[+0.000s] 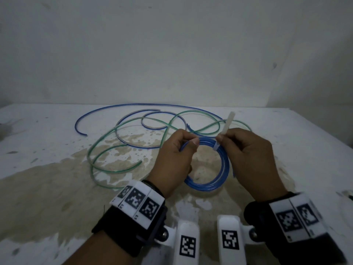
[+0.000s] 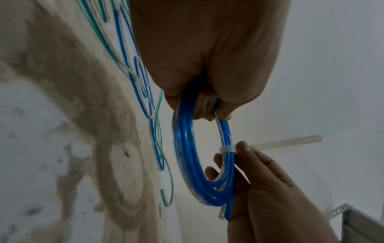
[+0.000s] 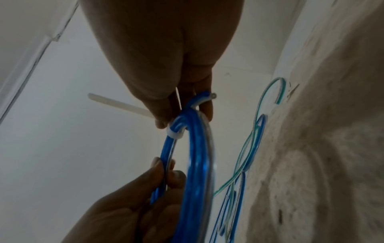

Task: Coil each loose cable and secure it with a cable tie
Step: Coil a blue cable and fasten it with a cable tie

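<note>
A coiled blue cable (image 1: 222,169) is held upright over the table between both hands. My left hand (image 1: 177,157) pinches the coil's top left between thumb and fingers, also seen in the left wrist view on the coil (image 2: 185,148). A white cable tie (image 1: 227,124) wraps the coil at its top right. Its band (image 2: 227,150) sits tight round the strands and its tail (image 2: 286,142) sticks out. My right hand (image 1: 246,148) pinches the tail right at the band. In the right wrist view the tie (image 3: 175,134) circles the coil (image 3: 197,164).
A loose blue cable (image 1: 133,106) and a loose green cable (image 1: 99,148) sprawl tangled across the stained white table (image 1: 47,169) behind the hands. A white wall stands close behind the table. A grey metal frame corner (image 2: 363,220) shows at the right.
</note>
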Demonstrator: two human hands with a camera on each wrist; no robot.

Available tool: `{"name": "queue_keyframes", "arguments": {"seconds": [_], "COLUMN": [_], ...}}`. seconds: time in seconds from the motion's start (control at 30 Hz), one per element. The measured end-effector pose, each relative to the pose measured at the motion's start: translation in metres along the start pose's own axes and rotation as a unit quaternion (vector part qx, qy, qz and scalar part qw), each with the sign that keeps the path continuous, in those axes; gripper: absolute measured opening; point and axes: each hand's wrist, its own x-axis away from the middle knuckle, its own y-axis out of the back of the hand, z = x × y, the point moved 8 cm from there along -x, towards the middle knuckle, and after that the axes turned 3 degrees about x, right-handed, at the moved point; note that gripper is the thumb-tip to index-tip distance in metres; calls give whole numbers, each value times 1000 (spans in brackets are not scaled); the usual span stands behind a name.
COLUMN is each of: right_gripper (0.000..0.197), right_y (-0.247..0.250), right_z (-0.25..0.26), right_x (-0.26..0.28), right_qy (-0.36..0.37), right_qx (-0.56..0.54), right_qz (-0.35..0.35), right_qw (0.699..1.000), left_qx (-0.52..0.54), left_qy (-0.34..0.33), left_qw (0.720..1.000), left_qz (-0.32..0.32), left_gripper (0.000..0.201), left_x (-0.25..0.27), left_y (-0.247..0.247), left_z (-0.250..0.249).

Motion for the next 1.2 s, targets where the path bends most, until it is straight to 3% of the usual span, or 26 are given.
{"name": "queue_keyframes", "arguments": {"seconds": [0.13,0.23,0.43,0.67,0.83,1.0,1.13,1.2], "right_gripper": [12,11,12,11,13,19,22,22], "right_y": [-6,-9,-9,-9,-7,-14,-24,-21], "right_z": [-2,0,0,-1,-1,2,8,8], "right_x": [1,2,2,4,3,3,6,5], "right_qy": [-25,-12,-11,-22,-16,-18,-21,-11], "right_qx": [-57,-36,-43,-41,-16,-20,-66,-67], "right_qz": [13,6,-4,-17,-18,47,105,81], "right_qw": [998,999,999,999,1000,999,992,994], "left_qx": [-4,14,90,104,94,-42,-3,-12], "left_qy": [6,23,54,61,79,74,52,34], "left_qw": [999,998,994,993,992,996,996,996], "left_qz": [34,53,9,-18,3,40,75,79], "left_gripper": [17,15,15,16,16,20,10,10], "left_x": [4,8,11,12,11,3,9,11], "left_y": [-12,-21,-22,-22,-22,-9,-19,-23], "left_z": [2,4,9,9,10,8,-3,-4]}}
